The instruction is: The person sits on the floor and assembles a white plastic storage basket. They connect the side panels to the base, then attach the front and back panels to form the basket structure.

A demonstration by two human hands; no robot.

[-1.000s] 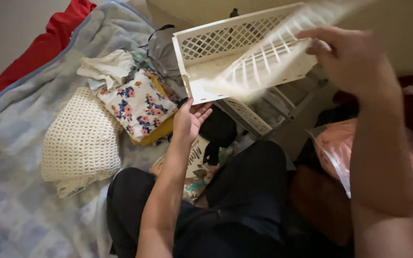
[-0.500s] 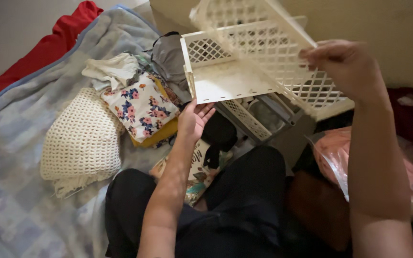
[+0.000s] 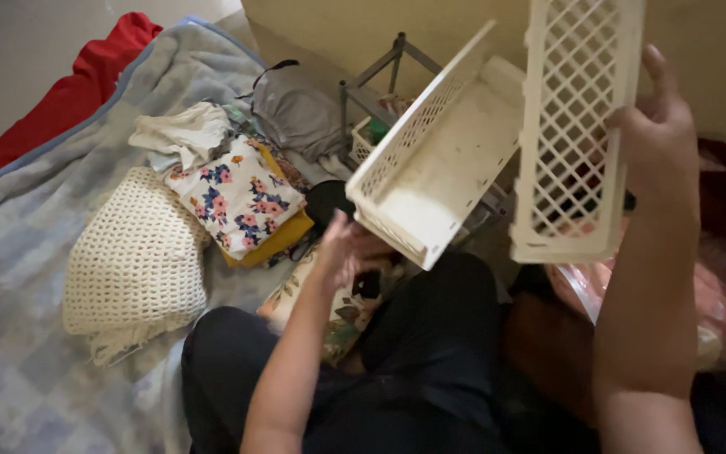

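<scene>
Right hand [image 3: 657,139] raised, fingers upright, grip holding cream plastic lattice basket [image 3: 577,126] on end; left hand [image 3: 348,248] low, grip curled under corner of second cream lattice tray [image 3: 439,164], tilted; crocheted cream knit [image 3: 136,261], floral cloth [image 3: 241,197] on blue blanket [image 3: 10,277].

Basket [image 3: 577,126] in right hand [image 3: 661,134], right of tray [image 3: 443,168]; clothes pile [image 3: 237,193] left, prob. on blanket [image 3: 35,252].

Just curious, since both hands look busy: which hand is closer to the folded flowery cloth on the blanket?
Left. The left hand is just right of the floral cloth, under a tilted white basket. The right hand is far off, holding the upright lattice basket.
</scene>
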